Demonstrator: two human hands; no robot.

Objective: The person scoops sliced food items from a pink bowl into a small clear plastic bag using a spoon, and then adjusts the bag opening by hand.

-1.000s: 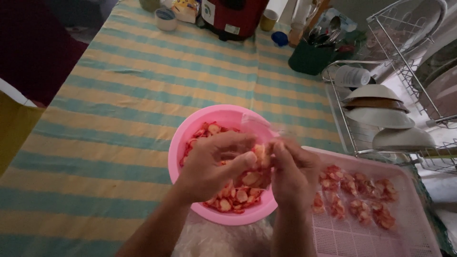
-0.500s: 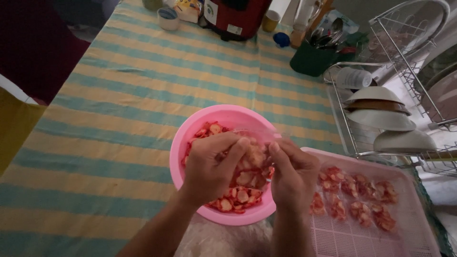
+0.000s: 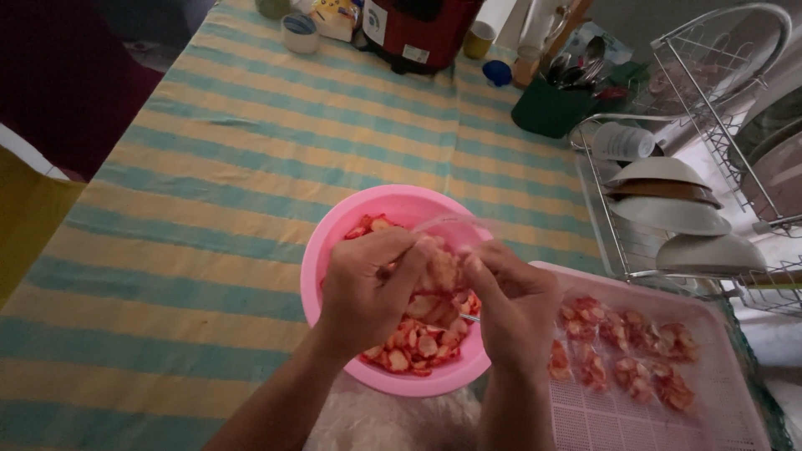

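Your left hand [image 3: 368, 288] and right hand [image 3: 514, 301] meet over the pink bowl [image 3: 334, 242], both pinching one pale reddish slice [image 3: 440, 271] between fingertips just above the heap of slices [image 3: 413, 342] lying in the bowl. The grip looks light, a fingertip pinch from both sides, not a clenched fist. These pieces look thin, soft and probably moist, so judge them light, limp and a little sticky or slippery; they would likely tear if pulled hard. Take each by its edges with thumb and forefinger and ease clinging pieces apart gently. Just to your right the pink perforated tray [image 3: 652, 418] touches or nearly touches the bowl and carries laid-out slices [image 3: 622, 351] in a single layer on its near half
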